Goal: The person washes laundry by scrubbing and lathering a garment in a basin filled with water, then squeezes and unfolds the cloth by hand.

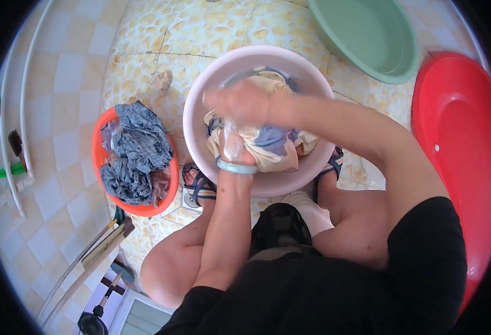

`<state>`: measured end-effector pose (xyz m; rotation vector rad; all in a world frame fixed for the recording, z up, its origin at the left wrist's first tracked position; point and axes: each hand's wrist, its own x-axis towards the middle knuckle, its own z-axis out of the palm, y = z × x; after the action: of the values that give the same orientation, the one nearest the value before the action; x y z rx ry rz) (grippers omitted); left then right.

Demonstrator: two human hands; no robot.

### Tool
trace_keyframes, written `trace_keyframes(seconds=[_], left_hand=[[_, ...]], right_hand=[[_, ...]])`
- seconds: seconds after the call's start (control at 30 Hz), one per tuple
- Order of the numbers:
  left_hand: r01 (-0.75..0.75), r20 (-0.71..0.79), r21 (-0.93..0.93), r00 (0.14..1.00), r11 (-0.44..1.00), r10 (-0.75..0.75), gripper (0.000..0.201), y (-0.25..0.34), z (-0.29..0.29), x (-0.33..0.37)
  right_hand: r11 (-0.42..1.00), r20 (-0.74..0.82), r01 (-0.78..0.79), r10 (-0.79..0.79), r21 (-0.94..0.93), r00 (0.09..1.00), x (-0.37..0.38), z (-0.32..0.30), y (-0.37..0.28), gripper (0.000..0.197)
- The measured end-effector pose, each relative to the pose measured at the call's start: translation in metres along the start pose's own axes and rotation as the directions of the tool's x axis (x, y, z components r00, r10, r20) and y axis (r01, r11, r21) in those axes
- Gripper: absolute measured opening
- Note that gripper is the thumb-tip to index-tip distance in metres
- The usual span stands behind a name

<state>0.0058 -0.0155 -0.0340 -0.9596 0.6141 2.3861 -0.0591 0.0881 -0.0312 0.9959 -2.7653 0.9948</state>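
Observation:
A pale pink basin point(200, 170) stands on the floor between my feet and holds a wet cream-and-blue garment point(276, 159). My left hand point(235, 146), foamy and with a pale bangle at its wrist, grips the near left part of this garment; cloth covers most of its fingers. Above the garment's left side, my right hand point(251, 103) reaches across from the right. Motion smears its fingers, so I cannot tell whether they touch the cloth.
To the left, an orange-red tub point(174, 181) is heaped with dark grey-blue clothes point(142, 145). A green basin point(368, 36) is at the far right, beside a large red tub point(452, 106). White pipes point(25, 84) run along the tiled left wall.

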Motion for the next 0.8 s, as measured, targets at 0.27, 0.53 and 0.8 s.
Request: trace_keyframes(seconds=[0.27, 0.53, 0.8], left_hand=[[-0.168, 0.186, 0.320, 0.976, 0.932, 0.112, 0.035, -0.001, 0.006, -0.012], [-0.097, -0.091, 0.105, 0.990, 0.990, 0.107, 0.040, 0.001, 0.003, 0.004], [-0.092, -0.017, 0.101, 0.995, 0.991, 0.094, 0.033, -0.002, 0.024, -0.006]], right_hand=[[0.956, -0.135, 0.282, -0.291, -0.082, 0.947, -0.020, -0.002, -0.049, 0.006], [0.998, 0.011, -0.004, 0.003, 0.062, 1.000, -0.009, -0.010, -0.061, 0.012], [0.958, -0.054, -0.273, 0.278, 0.090, 0.959, 0.007, -0.025, -0.016, 0.010]])
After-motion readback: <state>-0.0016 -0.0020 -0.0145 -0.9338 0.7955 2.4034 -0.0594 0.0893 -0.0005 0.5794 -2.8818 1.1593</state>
